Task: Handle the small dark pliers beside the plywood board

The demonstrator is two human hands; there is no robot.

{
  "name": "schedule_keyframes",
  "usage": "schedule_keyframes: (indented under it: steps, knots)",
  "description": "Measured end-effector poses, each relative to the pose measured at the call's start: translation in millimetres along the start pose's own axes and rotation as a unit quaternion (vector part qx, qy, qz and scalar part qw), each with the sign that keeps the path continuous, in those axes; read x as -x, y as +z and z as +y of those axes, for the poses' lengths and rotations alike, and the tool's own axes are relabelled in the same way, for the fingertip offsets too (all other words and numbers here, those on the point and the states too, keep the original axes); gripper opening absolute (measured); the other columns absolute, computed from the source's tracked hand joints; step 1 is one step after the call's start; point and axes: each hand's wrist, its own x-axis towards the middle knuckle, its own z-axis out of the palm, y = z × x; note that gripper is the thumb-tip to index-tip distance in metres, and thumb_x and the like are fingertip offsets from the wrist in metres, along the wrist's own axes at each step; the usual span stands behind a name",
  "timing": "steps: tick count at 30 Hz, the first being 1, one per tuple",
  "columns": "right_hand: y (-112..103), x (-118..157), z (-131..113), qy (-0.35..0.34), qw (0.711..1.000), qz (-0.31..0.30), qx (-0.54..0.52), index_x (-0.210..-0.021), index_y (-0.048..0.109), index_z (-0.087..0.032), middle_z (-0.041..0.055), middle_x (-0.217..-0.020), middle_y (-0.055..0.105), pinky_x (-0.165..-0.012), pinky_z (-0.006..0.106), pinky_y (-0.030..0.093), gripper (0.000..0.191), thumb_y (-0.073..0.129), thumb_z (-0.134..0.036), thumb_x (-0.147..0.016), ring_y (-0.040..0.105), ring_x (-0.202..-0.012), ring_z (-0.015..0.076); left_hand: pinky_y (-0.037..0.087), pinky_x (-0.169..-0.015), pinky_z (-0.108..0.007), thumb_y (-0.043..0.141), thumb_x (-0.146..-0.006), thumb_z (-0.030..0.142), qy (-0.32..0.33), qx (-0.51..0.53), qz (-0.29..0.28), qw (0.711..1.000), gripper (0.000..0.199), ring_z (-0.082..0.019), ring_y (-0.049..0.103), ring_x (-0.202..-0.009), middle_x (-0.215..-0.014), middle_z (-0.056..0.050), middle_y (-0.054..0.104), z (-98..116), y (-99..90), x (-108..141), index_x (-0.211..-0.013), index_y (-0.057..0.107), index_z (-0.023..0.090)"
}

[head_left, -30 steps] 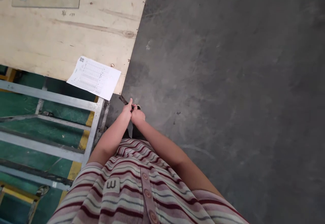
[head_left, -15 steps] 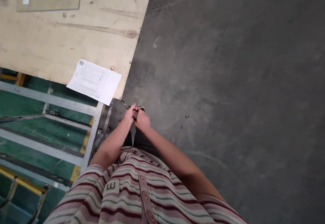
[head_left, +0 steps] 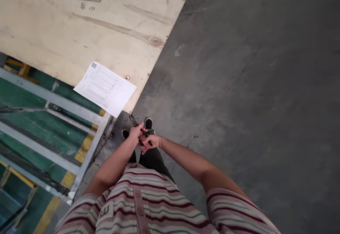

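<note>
Both the left hand (head_left: 136, 132) and right hand (head_left: 151, 141) close around a small dark handled tool (head_left: 140, 135), away from the plywood worktop (head_left: 79, 32); printed paper sheet (head_left: 105, 89) untouched

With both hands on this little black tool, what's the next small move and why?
Probably steady the black tool with the left hand and finish adjusting its handles with the right hand: both hands meet on it at waist height, away from the plywood table.

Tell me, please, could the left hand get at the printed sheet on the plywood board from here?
Probably yes: nothing lies between the left hand and the printed sheet overhanging the plywood board, but it now grips a dark tool with the right hand.
</note>
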Motion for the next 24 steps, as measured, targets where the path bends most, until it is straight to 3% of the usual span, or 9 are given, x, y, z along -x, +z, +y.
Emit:
schedule_keyframes:
  steps: [3,6,11,16,24]
  knots:
    - [8,6,-4,0.011,0.999,-0.01,-0.031,-0.079,0.052,-0.016,-0.0033,-0.058,0.049,-0.072,0.033,0.054,0.008,0.057,-0.023,-0.078,0.055,-0.059,0.0128,0.052,-0.063,-0.028,0.085,-0.072,0.032,-0.02,0.004,0.042,0.999,0.032,-0.016,0.066,-0.063,-0.063,-0.004,0.065,5,6.2,4,-0.063,0.059,0.015]
    - [11,15,-14,0.038,0.999,-0.002,-0.023,-0.071,0.049,-0.017,-0.0043,-0.056,0.045,-0.067,0.029,0.051,0.014,0.058,-0.025,-0.078,0.05,-0.056,0.0112,0.053,-0.063,-0.028,0.08,-0.077,0.027,-0.028,0.017,0.078,0.996,0.021,-0.016,0.069,-0.068,-0.074,-0.006,0.069,10,16.4,7,-0.073,0.064,0.014]
    - [2,26,-27,0.067,0.997,0.04,0.018,-0.068,0.049,-0.017,-0.0055,-0.052,0.046,-0.063,0.03,0.053,0.022,0.065,-0.03,-0.074,0.051,-0.05,0.0108,0.045,-0.053,-0.024,0.078,-0.078,0.03,-0.024,0.023,0.114,0.993,0.03,-0.011,0.059,-0.052,-0.055,0.002,0.056,13,36.4,0,-0.064,0.056,0.016]
    - [1,29,-30,0.069,0.99,0.115,0.044,-0.07,0.048,-0.017,-0.0063,-0.05,0.05,-0.056,0.029,0.053,0.028,0.071,-0.032,-0.068,0.052,-0.045,0.0097,0.041,-0.05,-0.023,0.069,-0.082,0.024,-0.024,0.036,0.082,0.996,0.029,-0.01,0.054,-0.047,-0.052,0.003,0.052,9,40.5,-11,-0.061,0.05,0.017]
    - [11,23,-24,0.027,0.965,0.246,0.089,-0.077,0.049,-0.018,-0.0074,-0.049,0.053,-0.049,0.028,0.052,0.031,0.073,-0.033,-0.064,0.053,-0.044,0.01,0.041,-0.051,-0.025,0.078,-0.073,0.029,-0.053,0.083,-0.016,0.995,0.037,-0.011,0.051,-0.047,-0.051,0.003,0.048,0,23.4,-30,-0.058,0.046,0.019]
